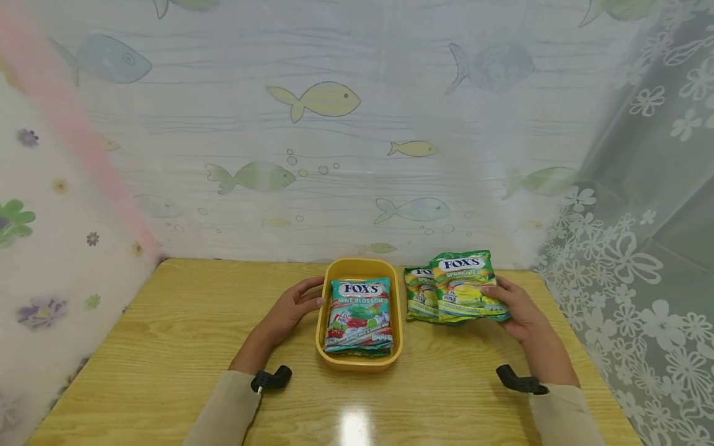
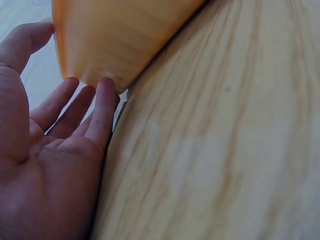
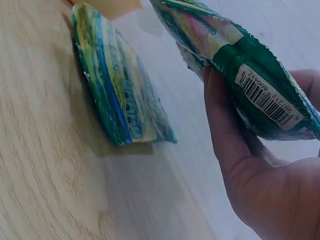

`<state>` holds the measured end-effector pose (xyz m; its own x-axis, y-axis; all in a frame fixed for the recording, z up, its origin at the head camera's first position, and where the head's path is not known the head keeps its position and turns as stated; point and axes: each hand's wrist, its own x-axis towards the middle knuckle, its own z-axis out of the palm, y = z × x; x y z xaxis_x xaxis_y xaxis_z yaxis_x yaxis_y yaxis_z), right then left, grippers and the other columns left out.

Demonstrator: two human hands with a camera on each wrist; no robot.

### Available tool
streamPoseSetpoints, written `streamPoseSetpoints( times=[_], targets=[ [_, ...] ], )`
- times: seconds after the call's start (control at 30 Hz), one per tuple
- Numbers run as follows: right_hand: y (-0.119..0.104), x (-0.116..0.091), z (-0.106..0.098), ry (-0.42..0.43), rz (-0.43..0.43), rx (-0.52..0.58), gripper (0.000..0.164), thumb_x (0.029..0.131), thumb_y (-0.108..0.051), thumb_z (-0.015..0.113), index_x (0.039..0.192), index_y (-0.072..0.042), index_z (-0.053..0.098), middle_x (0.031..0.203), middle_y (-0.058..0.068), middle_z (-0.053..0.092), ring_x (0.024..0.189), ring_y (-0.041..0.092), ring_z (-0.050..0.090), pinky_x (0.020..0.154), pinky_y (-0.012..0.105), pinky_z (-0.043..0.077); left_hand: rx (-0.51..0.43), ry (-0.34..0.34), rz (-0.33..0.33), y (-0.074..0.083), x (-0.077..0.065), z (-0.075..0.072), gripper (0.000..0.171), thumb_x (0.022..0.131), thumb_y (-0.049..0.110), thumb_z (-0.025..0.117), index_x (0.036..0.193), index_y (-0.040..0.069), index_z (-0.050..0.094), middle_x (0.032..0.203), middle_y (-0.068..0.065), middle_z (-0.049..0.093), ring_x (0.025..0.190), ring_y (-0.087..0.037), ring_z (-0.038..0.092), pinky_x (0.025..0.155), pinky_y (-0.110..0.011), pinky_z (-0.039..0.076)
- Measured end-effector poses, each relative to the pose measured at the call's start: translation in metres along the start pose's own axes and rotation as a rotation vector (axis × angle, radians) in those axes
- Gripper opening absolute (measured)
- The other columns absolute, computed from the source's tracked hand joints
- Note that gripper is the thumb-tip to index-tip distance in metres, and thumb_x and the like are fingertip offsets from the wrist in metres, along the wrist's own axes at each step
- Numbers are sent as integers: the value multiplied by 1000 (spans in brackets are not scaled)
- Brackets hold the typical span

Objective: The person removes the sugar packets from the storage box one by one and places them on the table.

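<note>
In the head view a yellow plastic tray (image 1: 359, 365) stands on the table, with a teal Fox's Mint Blossom candy bag (image 1: 359, 316) lying on top inside it. My left hand (image 1: 295, 308) touches the tray's left side; in the left wrist view its extended fingertips (image 2: 106, 85) meet the wall. To the right, my right hand (image 1: 519, 310) grips a green Fox's Spring Tea candy bag (image 1: 468, 286) by its right edge, thumb on the front. The right wrist view shows this bag raised, barcode side visible. A second Spring Tea bag (image 1: 419, 294) lies behind it, partly covered.
The wooden table (image 1: 184, 347) backs onto a fish-printed curtain (image 1: 334, 148). A flower-patterned sheet (image 1: 641, 297) hangs along the right side, and another printed sheet (image 1: 61, 204) along the left.
</note>
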<state>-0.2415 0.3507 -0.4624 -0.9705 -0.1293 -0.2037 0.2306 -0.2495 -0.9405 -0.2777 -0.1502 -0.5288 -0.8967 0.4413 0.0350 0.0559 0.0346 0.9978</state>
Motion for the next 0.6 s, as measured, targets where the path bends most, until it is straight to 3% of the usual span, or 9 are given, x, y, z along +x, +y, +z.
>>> streamPoseSetpoints(
  times=[0.2, 0.37, 0.47, 0.6],
  targets=[
    [-1, -2, -8, -10, -11, 39, 58, 110, -8, 53, 162, -9, 27, 109, -2, 76, 99, 13, 75, 83, 27, 64, 5, 1, -2, 3, 0, 0, 59, 107, 27, 67, 161, 19, 45, 163, -8, 47, 153, -28, 43, 122, -50, 40],
    [-1, -4, -15, -27, -29, 88, 33, 110, -5, 51, 136, -24, 59, 111, -1, 76, 101, 13, 75, 84, 28, 63, 14, 5, 1, 4, -1, 0, 59, 107, 27, 68, 161, 19, 45, 164, -8, 47, 153, -28, 43, 122, -51, 39],
    [-1, -5, -19, -19, -33, 113, 32, 109, -4, 52, 120, -29, 68, 111, 0, 76, 101, 14, 74, 84, 29, 63, 22, 7, 3, 4, -1, 0, 59, 107, 28, 68, 161, 19, 45, 164, -8, 46, 153, -28, 43, 122, -51, 40],
    [-1, -7, -24, -29, -32, 136, 33, 109, -4, 51, 118, -30, 69, 111, 1, 75, 101, 14, 74, 84, 29, 63, 25, 6, 5, 4, -2, 0, 59, 107, 28, 67, 161, 19, 45, 164, -8, 46, 153, -29, 43, 121, -49, 41]
  ],
)
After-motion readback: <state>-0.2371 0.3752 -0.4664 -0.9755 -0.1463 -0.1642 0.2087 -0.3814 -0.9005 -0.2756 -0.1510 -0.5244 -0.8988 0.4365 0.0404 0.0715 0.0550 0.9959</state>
